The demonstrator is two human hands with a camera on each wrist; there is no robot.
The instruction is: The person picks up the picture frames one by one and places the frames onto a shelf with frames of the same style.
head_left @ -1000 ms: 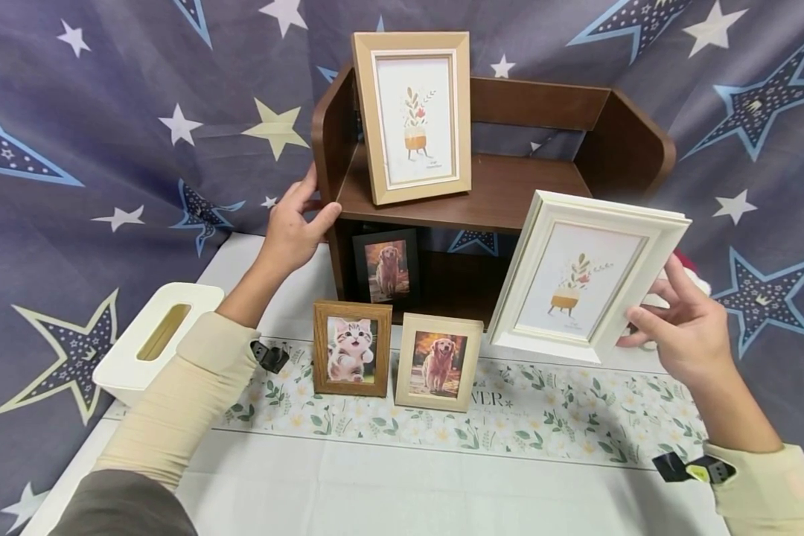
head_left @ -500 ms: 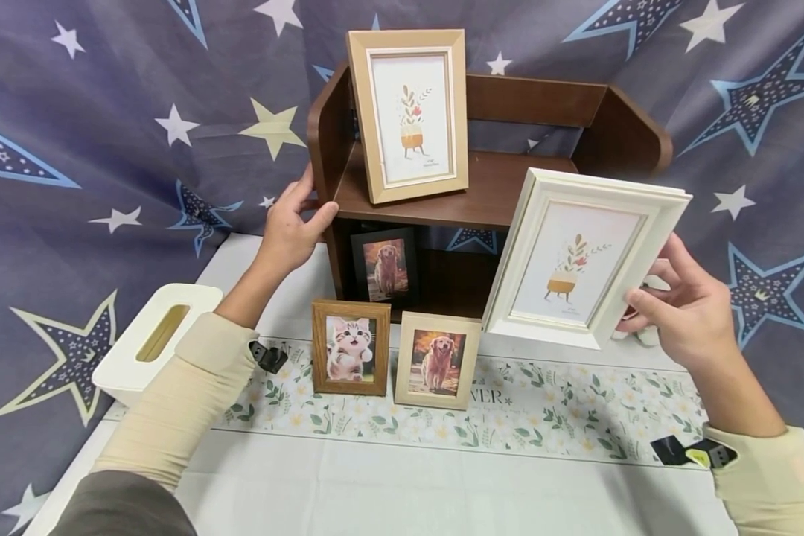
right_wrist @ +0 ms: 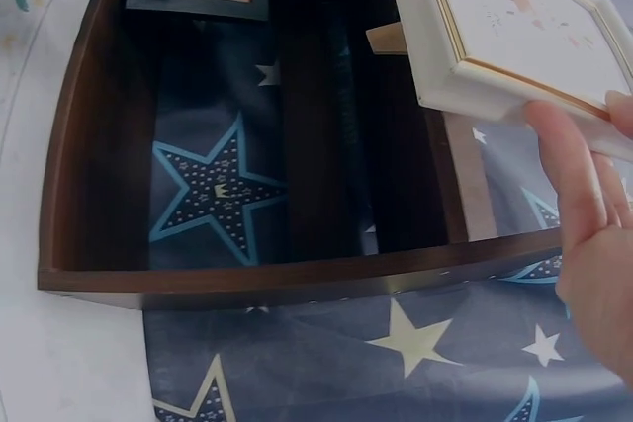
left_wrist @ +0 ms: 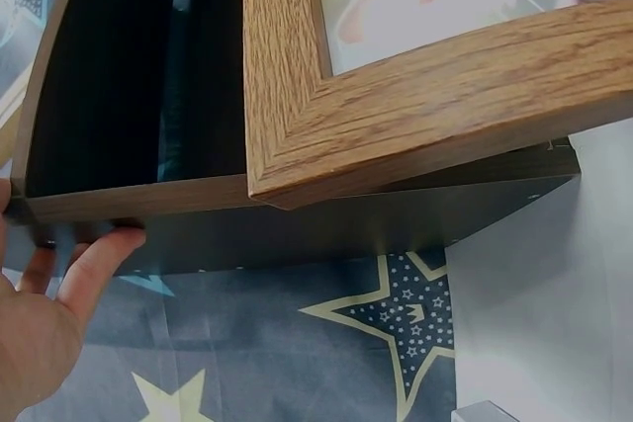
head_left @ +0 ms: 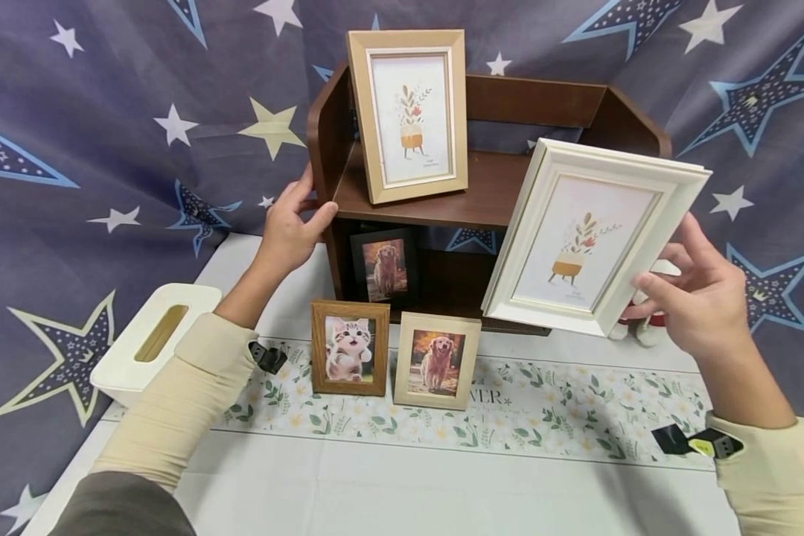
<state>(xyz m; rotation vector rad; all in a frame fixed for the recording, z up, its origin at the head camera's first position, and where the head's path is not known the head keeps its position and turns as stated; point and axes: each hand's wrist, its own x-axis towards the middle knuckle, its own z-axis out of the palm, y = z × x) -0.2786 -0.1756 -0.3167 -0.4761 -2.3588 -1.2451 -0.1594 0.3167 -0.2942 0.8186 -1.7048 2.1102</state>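
Note:
In the head view my right hand (head_left: 700, 301) holds a white picture frame (head_left: 502, 298) by its right edge, tilted in the air before the right part of a dark brown two-tier shelf (head_left: 509, 186). The frame's picture shows a potted plant. My left hand (head_left: 291, 227) rests against the shelf's left side panel; in the left wrist view its fingertips (left_wrist: 124, 237) touch that panel. A light wood picture frame (head_left: 412, 119) leans on the upper tier at left. On the lower tier stands a black frame (head_left: 385, 264) with a dog photo, partly in shadow.
Before the shelf stand a brown wood frame (head_left: 351, 348) with a kitten and a cream frame (head_left: 437, 361) with a dog. A white tissue box (head_left: 123, 357) is at left. Behind my right hand a red and white object (head_left: 643, 327) is mostly hidden. Starry cloth (head_left: 120, 246) hangs behind.
My right hand has raised the white picture frame, first upward, then also slightly to the right. The left hand stays against the shelf's side.

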